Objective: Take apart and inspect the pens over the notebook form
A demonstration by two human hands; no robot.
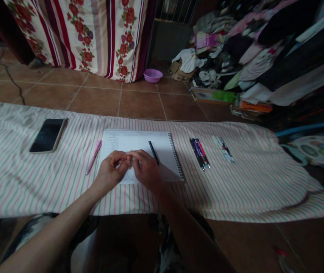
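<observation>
My left hand [113, 170] and my right hand [146, 168] meet above an open spiral notebook [166, 172]. Between their fingertips is a small orange-tipped piece [129, 157], too small to name; the fingers of both hands are closed on it in a pinch. A black pen-like stick [154, 152] lies slanted on the page, just beyond my right hand. Left of the notebook, a pink pen [94, 157] rests on the striped cloth [73, 182]. Part of the page is hidden under my hands.
A phone [48, 135] lies on the cloth at the left. To the right are a group of several pens [199, 153] and a smaller bunch of light pens [223, 148]. Beyond the table, a purple basin [153, 76] stands on the tiled floor near piled clothes [221, 49].
</observation>
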